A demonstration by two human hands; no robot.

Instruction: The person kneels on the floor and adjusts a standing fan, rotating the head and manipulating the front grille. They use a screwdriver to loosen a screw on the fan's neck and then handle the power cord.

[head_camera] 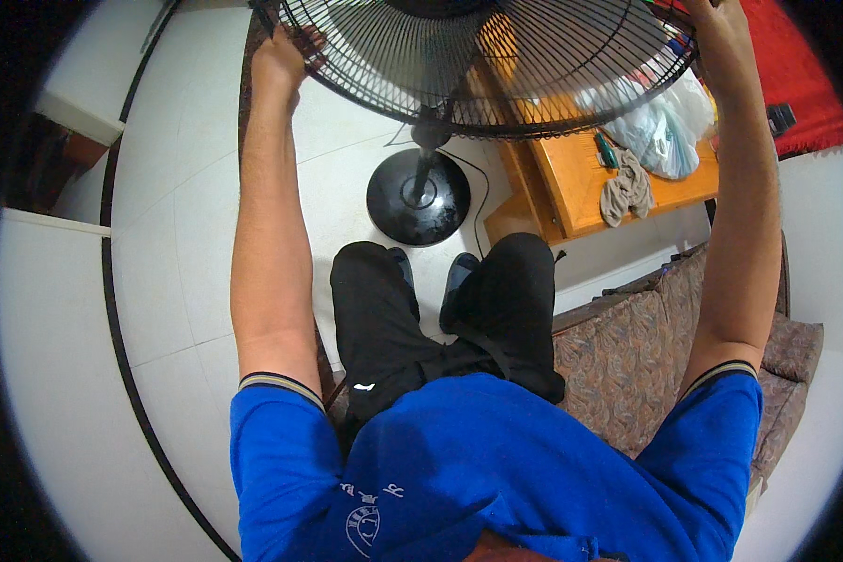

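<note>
A pedestal fan stands in front of me, its black wire guard spanning the top of the view and cut off by the upper edge. My left hand grips the guard's left rim, with fingers showing behind the wires. At the opposite rim is my right hand, curled against the guard; its fingertips are partly out of view. Grey translucent blades show through the wires. Below, a short pole runs down to the round, glossy black base, which rests on the floor just beyond my feet.
Right of the fan is a wooden table bearing plastic bags, a crumpled grey-brown cloth and a green-handled tool. A black cord trails on the white tiles. A patterned sofa and red cloth lie farther right.
</note>
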